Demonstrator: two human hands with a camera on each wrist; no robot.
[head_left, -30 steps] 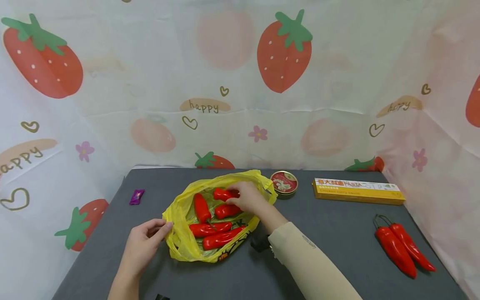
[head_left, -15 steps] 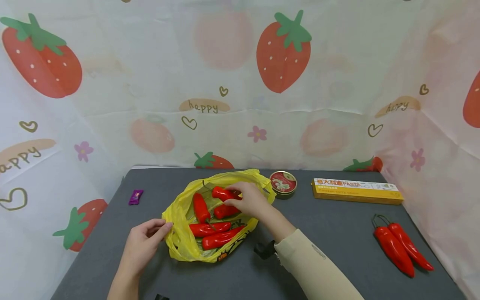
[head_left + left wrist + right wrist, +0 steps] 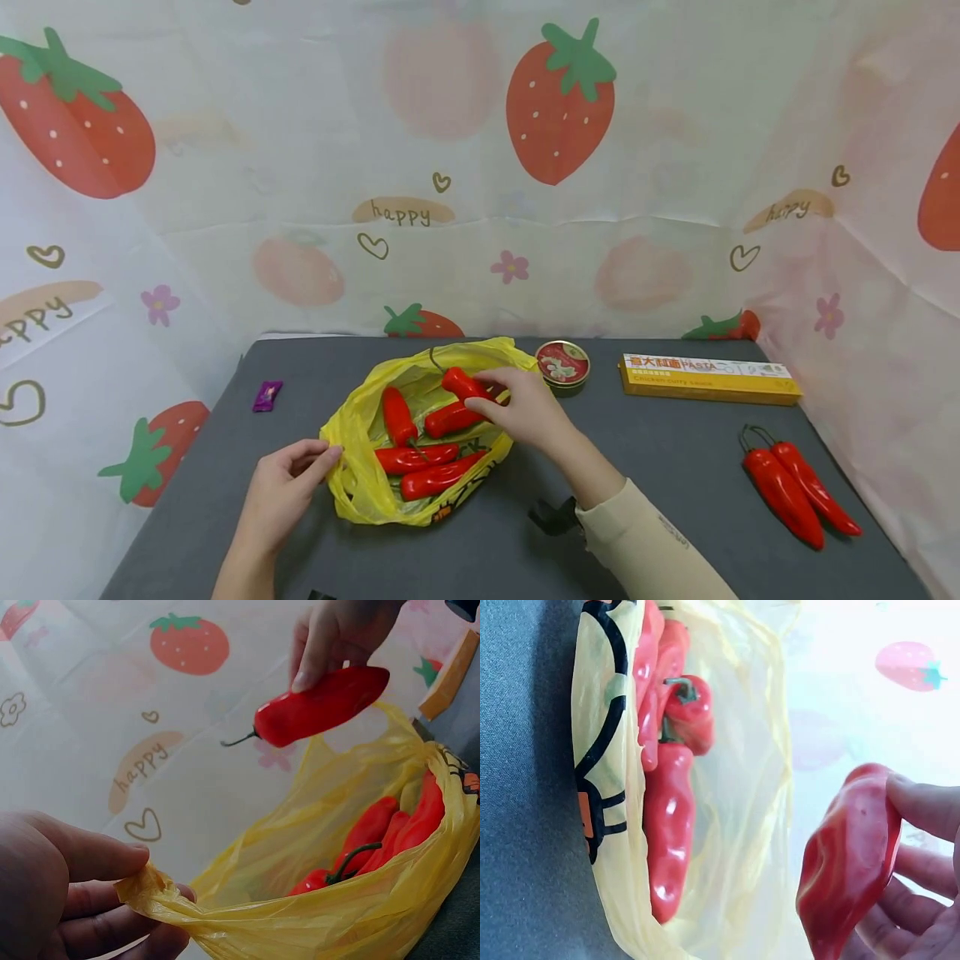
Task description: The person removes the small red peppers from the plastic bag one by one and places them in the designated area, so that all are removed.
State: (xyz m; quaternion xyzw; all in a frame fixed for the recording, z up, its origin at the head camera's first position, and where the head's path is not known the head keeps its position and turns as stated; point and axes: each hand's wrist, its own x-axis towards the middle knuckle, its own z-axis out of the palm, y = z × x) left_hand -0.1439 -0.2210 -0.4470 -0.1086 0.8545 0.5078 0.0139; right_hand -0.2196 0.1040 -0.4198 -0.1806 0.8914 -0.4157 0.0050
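Note:
A yellow plastic bag [image 3: 347, 492] lies with its mouth wide at the middle of the table. My left hand [image 3: 288, 479] pinches its left rim between thumb and fingers; the left wrist view shows the gathered plastic [image 3: 154, 892] up close. Above the bag's right side, my right hand [image 3: 528, 412] grips a red chili pepper [image 3: 322, 709] by its body, stem pointing away from the hand. In the left wrist view this pepper hangs over the bag's far rim. Several other red peppers [image 3: 671, 825] rest inside the bag, partly overlapping one another.
A round tin [image 3: 562, 364] stands just behind the bag's right side. Farther right lies a yellow pasta box [image 3: 708, 381], with two red peppers [image 3: 783, 496] nearer the table's right edge. A purple-wrapped candy [image 3: 267, 396] lies at left. A strawberry-print curtain [image 3: 450, 108] hangs behind.
My right hand has drawn the pepper up from the others in the bag and shifted right, its stem now pointing up. My left hand keeps its hold on the rim.

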